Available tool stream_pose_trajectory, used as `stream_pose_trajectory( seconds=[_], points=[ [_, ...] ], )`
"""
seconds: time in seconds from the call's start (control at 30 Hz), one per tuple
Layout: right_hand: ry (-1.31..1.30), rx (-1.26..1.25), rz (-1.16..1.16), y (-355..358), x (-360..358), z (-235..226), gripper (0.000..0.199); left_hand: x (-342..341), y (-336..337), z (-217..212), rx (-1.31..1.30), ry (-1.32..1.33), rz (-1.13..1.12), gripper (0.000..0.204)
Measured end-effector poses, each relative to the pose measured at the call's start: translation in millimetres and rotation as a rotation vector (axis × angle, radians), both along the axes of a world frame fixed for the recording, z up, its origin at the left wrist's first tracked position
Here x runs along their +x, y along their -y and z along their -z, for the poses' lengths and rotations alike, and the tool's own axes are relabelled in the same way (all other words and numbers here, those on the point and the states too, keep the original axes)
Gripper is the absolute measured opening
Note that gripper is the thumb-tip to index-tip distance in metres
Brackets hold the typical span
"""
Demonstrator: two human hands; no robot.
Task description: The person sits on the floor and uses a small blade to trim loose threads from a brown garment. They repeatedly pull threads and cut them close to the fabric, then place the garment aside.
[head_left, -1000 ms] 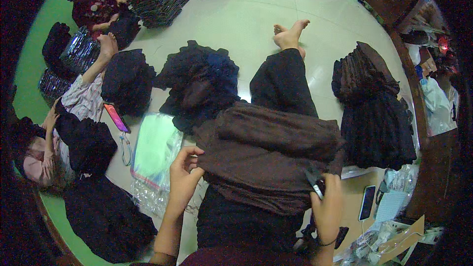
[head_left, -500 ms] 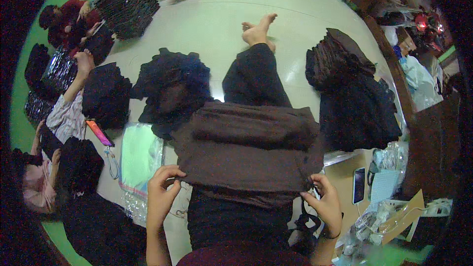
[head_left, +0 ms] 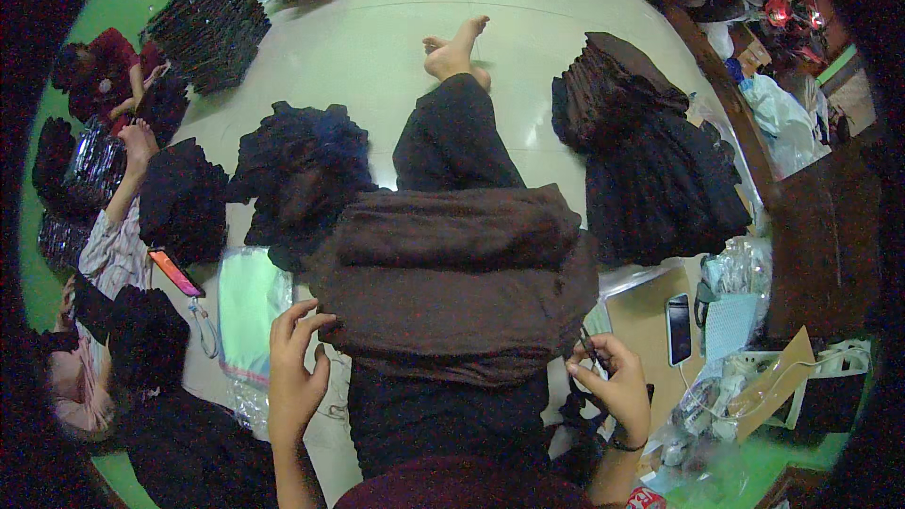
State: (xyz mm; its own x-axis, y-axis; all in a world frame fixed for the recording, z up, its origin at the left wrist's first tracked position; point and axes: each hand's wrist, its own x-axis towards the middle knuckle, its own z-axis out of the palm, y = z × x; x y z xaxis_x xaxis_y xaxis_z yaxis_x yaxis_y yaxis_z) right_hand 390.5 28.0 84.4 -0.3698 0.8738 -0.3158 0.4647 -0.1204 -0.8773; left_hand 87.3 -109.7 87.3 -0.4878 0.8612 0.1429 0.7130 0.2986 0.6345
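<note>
A dark brown folded cloth (head_left: 452, 311) lies across my lap, with a thick rolled fold along its far side. At its near left corner, my left hand (head_left: 300, 368) has fingers and thumb apart, its fingertips touching or very close to the edge. My right hand (head_left: 617, 386) is closed by the near right corner, around a small slim dark tool (head_left: 586, 344) that resembles thread snips. Its exact kind is hard to make out. My black-clad leg (head_left: 452, 141) stretches away beyond the cloth, ending in a bare foot.
Dark cloth piles stand beyond left (head_left: 306, 170) and at right (head_left: 660, 179). Green-white plastic packets (head_left: 255, 311) and an orange-pink phone (head_left: 176, 271) lie left. On the right, a phone (head_left: 678, 328) rests on cardboard near cables (head_left: 754, 396). Other people sit at far left.
The view has shifted slightly, so the surroundings sit further left. My left fingers have spread from their pinch on the cloth corner. By my right fingers, the slim dark tool now shows more clearly.
</note>
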Motion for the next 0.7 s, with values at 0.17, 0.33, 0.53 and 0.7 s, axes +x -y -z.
stream_pose_trajectory(
  seconds=[0.17, 0.33, 0.53, 0.7],
  points=[
    [-0.032, 0.039, 0.018, 8.2, -1.2, -8.9, 0.027, 33.9, -40.2, -6.4, 0.110, 0.230, 0.387, 0.027],
    [0.005, 0.092, 0.055, 15.8, -11.5, -17.2, 0.026, 90.1, -90.6, 10.4, 0.324, -0.035, 0.803, 0.035],
    [-0.221, 0.192, -0.049, 17.8, -41.2, -9.4, 0.027, 95.9, -91.9, 23.5, 0.469, -0.080, 0.653, 0.023],
    [-0.123, 0.340, 0.029, 2.0, -56.8, -4.5, 0.036, 72.9, -75.2, 27.2, 0.414, 0.120, 0.287, 0.015]
  ],
)
